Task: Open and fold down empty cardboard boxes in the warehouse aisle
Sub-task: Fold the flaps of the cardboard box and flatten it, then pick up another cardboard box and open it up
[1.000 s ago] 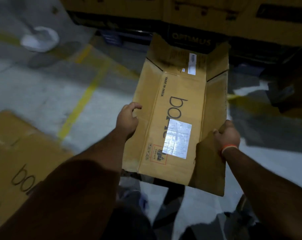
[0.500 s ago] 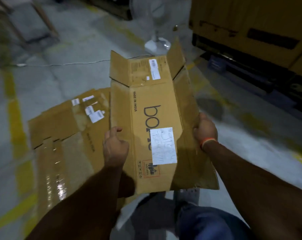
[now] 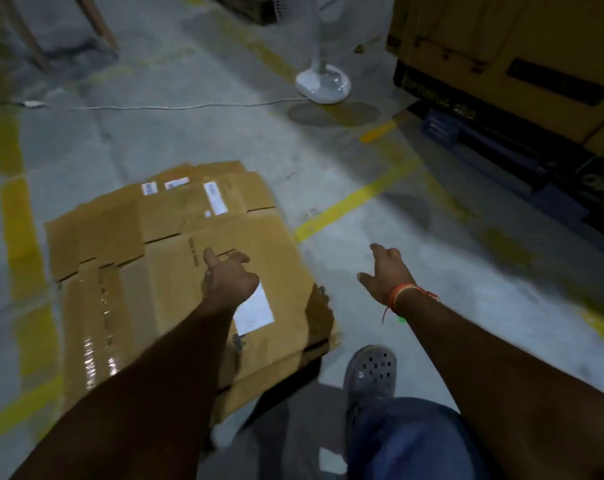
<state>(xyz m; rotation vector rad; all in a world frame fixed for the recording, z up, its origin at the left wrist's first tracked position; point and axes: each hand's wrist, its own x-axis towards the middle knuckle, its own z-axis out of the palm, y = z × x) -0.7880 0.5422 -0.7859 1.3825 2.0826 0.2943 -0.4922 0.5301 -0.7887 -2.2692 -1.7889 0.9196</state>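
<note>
Head view: both hands released above flattened boxes, fan base and cable beyond.

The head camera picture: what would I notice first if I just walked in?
First, the pile of flattened boxes on the grey floor, left of middle. The left hand reaches over it; the right hand is spread over bare floor. A white fan base stands farther back.

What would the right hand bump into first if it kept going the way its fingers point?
Probably the bare concrete floor. The right hand is open, its fingers pointing forward and down past the flattened cardboard. Further along lies the yellow floor line, but depth is hard to judge here.
</note>
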